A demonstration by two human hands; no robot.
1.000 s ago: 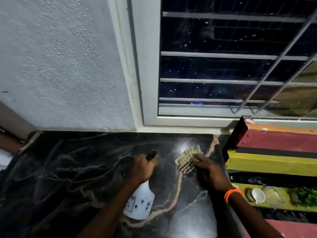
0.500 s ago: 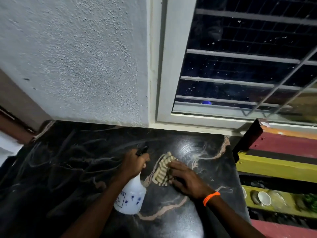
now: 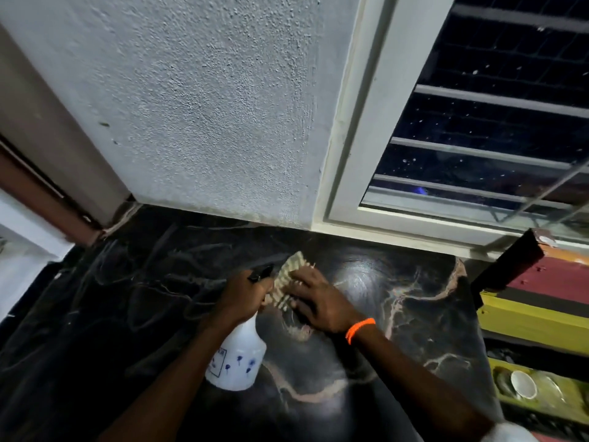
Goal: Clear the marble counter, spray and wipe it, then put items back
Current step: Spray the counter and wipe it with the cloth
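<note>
Your left hand (image 3: 243, 295) has its grip curled round the neck of the white spray bottle (image 3: 236, 362), black nozzle aimed toward 1 o'clock, bottle body tilted back toward you above the black marble tabletop (image 3: 121, 301). Just at its 3 o'clock, your right hand (image 3: 318, 303) w/ orange wristband (image 3: 359, 329) presses a striped cloth (image 3: 287, 283) flat on the tabletop, fingers spread, touching the left hand's knuckles. Far at 4 o'clock, a white cup (image 3: 523, 384) sits on a yellow shelf (image 3: 538, 323) beside the tabletop
</note>
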